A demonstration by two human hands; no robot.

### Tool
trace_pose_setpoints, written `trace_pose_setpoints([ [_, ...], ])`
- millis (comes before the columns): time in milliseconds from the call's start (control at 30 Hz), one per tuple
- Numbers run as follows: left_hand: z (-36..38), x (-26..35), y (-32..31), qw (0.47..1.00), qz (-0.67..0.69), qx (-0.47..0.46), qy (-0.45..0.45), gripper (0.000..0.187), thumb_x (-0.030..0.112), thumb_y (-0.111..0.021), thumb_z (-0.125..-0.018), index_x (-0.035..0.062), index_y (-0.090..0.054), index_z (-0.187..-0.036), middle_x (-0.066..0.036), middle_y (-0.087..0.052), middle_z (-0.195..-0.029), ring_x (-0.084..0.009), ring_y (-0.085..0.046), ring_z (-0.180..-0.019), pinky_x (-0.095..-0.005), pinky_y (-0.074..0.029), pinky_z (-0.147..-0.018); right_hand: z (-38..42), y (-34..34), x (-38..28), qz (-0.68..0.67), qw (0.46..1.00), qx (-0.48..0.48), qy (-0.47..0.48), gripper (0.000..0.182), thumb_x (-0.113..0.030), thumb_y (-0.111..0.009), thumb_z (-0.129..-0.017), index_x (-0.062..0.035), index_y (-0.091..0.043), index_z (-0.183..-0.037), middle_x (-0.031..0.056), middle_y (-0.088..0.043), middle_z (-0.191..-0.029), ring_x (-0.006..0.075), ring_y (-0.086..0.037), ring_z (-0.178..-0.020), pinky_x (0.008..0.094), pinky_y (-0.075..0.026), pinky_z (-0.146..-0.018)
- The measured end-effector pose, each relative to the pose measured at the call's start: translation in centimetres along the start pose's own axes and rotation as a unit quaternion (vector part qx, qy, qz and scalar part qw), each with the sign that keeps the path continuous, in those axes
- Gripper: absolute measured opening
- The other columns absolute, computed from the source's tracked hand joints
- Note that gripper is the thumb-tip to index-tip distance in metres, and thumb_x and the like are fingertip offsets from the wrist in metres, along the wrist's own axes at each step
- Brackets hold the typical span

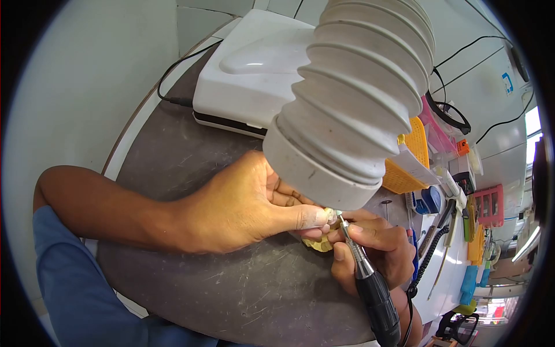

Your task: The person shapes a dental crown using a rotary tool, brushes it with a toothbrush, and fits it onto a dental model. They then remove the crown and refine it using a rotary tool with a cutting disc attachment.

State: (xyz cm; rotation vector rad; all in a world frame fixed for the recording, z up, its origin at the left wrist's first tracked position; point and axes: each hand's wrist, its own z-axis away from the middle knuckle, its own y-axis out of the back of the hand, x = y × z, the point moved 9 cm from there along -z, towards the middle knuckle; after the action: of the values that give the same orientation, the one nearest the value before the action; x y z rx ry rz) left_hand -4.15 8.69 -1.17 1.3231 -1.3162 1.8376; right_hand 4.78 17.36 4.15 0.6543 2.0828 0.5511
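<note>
My left hand [248, 211] reaches in from the left, its thumb and fingers closed on a small pale tooth-like piece [330, 214]. In my right hand [378, 243] is a black and silver rotary handpiece [370, 283], gripped like a pen. The handpiece's small tip meets or nearly meets the pale piece; contact is too small to tell. Just below the fingers shows a yellowish cast [318, 243], partly hidden by both hands. A wide grey-white ribbed hose [352, 110] hangs directly over the fingertips, its open end close to them.
Behind the hose stands a white machine [248, 69] with a black cable. Yellow baskets [407, 168], a blue item [428, 199], a coiled black cord [430, 260] and various tools lie to the right. A pink rack [489, 206] is farther right. The dark worktop [231, 301] has a curved edge.
</note>
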Motion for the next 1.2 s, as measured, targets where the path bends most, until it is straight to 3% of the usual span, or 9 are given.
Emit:
trace_pose_setpoints([
  [600, 0.02, -0.31, 0.04, 1.000, 0.003, 0.000, 0.015, 0.028, 0.003, -0.062, -0.089, -0.0076, -0.052, -0.113, -0.015, -0.064, -0.101, -0.0176, -0.066, -0.093, -0.0252, -0.057, -0.081, -0.50, -0.22, -0.20, 0.009, 1.000, -0.010, -0.003, 0.030, -0.001, -0.070, -0.079, -0.0001, -0.051, -0.102, 0.0150, -0.067, -0.081, 0.0284, -0.069, -0.087, 0.0370, -0.055, -0.077],
  [1067, -0.01, -0.02, -0.05, 1.000, 0.021, -0.008, -0.017, 0.027, 0.004, -0.061, -0.090, -0.0089, -0.053, -0.113, -0.018, -0.065, -0.103, -0.0182, -0.066, -0.095, -0.0256, -0.057, -0.082, 0.22, -0.10, 0.27, -0.023, 0.999, -0.007, -0.030, 0.030, 0.000, -0.065, -0.083, -0.0025, -0.047, -0.107, 0.0166, -0.065, -0.088, 0.0255, -0.067, -0.088, 0.0358, -0.054, -0.077],
  [1200, 0.04, -0.04, -0.07, 1.000, 0.012, -0.002, 0.011, 0.026, 0.005, -0.060, -0.091, -0.0094, -0.054, -0.112, -0.018, -0.065, -0.103, -0.0190, -0.066, -0.095, -0.0265, -0.057, -0.083, 0.38, 0.01, 0.38, -0.019, 0.999, -0.010, -0.040, 0.029, -0.002, -0.065, -0.084, -0.0031, -0.046, -0.106, 0.0170, -0.063, -0.090, 0.0242, -0.066, -0.087, 0.0349, -0.054, -0.075],
])
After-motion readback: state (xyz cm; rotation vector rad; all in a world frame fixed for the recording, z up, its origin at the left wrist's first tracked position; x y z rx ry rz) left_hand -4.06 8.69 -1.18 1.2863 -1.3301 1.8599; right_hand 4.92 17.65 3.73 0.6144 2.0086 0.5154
